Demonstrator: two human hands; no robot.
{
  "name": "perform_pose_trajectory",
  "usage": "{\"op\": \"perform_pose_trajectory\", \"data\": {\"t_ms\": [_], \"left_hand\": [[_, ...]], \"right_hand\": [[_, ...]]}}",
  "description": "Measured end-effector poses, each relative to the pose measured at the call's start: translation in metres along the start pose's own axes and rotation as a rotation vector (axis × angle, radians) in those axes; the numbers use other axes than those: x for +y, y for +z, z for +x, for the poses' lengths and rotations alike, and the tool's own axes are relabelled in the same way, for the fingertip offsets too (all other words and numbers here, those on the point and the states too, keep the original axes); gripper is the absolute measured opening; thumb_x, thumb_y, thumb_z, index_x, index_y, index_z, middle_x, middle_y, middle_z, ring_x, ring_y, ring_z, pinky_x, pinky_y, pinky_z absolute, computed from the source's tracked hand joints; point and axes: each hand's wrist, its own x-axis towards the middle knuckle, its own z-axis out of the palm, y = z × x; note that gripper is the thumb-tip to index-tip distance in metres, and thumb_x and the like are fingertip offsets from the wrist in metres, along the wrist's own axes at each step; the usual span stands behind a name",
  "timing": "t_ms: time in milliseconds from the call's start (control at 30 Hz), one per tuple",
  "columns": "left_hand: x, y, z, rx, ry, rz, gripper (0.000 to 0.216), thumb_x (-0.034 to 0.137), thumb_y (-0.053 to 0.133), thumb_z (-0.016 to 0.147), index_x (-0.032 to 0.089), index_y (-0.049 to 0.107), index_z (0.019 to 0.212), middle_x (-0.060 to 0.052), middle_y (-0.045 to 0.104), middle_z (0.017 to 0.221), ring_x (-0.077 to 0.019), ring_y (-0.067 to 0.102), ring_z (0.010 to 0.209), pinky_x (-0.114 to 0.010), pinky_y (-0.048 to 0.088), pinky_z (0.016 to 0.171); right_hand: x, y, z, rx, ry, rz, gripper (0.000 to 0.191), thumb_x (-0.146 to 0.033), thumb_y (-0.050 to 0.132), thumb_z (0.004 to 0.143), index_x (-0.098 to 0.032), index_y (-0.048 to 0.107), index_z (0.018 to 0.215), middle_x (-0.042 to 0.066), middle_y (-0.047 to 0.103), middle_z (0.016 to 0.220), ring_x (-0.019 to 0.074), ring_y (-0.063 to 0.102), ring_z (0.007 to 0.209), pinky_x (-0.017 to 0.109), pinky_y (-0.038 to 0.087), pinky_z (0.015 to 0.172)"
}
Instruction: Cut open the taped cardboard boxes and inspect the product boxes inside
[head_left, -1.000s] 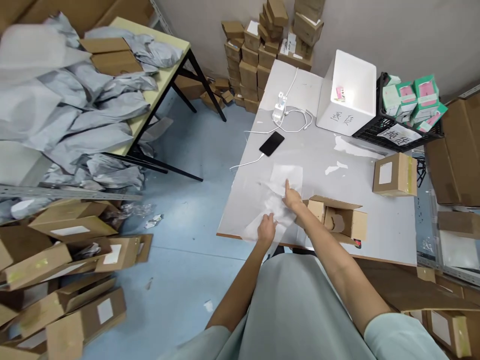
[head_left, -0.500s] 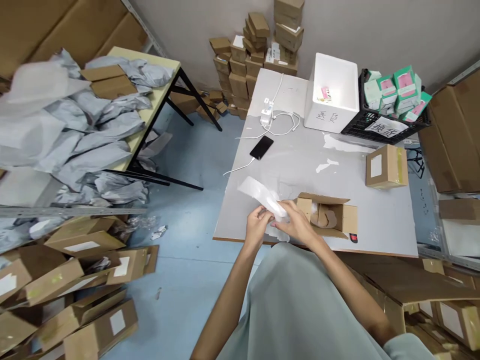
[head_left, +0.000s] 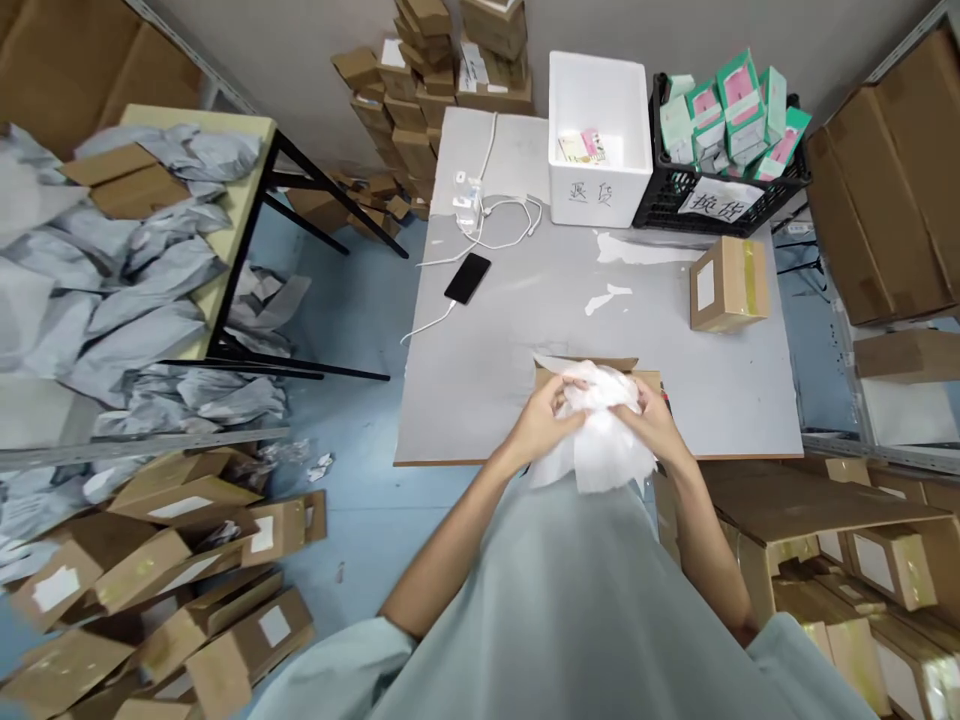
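Observation:
A crumpled, thin white packing sheet (head_left: 611, 455) is held in both hands just over the front edge of the grey table (head_left: 465, 400). My left hand (head_left: 546, 418) grips its left side with curled fingers. On the opposite side, my right hand (head_left: 661, 428) pinches it with the thumb pressed into the bunched middle. The sheet's lower part hangs loose toward my clothing. Whether something is wrapped inside cannot be seen. Behind the sheet stands an open cardboard box (head_left: 649, 380), mostly hidden, with only its flaps showing.
A phone (head_left: 467, 278) with a white cable lies on the table's left. A taped carton (head_left: 727, 285) sits at the right. At the back stand a white foam box (head_left: 566, 205) and a black crate (head_left: 660, 205) of green-pink boxes. Cartons crowd the floor left and right.
The white sheet went from a folded strip to a spread, crumpled bundle. Both hands moved right with it, in front of the open box. The camera view has shifted.

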Motion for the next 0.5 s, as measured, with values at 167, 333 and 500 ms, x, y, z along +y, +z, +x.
{"op": "perform_pose_trajectory", "data": {"t_ms": [167,333,500], "left_hand": [[-0.044,0.031,0.049,0.198,-0.112,-0.073,0.035,0.026,0.084,0.082,0.017,0.077,0.114,-0.012,0.081,0.123,-0.0267,0.077,0.107,-0.041,0.063,0.101],[-0.075,0.056,0.079,0.153,-0.363,-0.199,0.029,0.025,0.078,0.086,0.014,0.076,0.114,-0.014,0.082,0.113,-0.027,0.078,0.098,-0.045,0.064,0.097],[-0.093,0.063,0.069,0.102,-0.297,-0.069,0.03,0.029,0.078,0.086,0.015,0.075,0.112,-0.016,0.08,0.108,-0.0317,0.078,0.098,-0.049,0.065,0.095]], "right_hand": [[0.025,-0.02,0.0,0.048,-0.144,-0.222,0.087,-0.051,0.085,0.091,-0.027,0.05,0.168,0.018,0.051,0.174,0.0332,0.062,0.149,0.05,0.056,0.122],[0.039,-0.022,0.011,-0.18,-0.121,-0.666,0.065,-0.021,0.075,0.1,-0.027,0.062,0.163,0.015,0.041,0.179,0.0348,0.064,0.146,0.051,0.054,0.124],[0.051,-0.003,0.05,-0.35,0.071,-1.02,0.047,-0.006,0.048,0.109,-0.013,0.074,0.147,0.021,0.067,0.152,0.0307,0.072,0.133,0.039,0.054,0.117]]}}
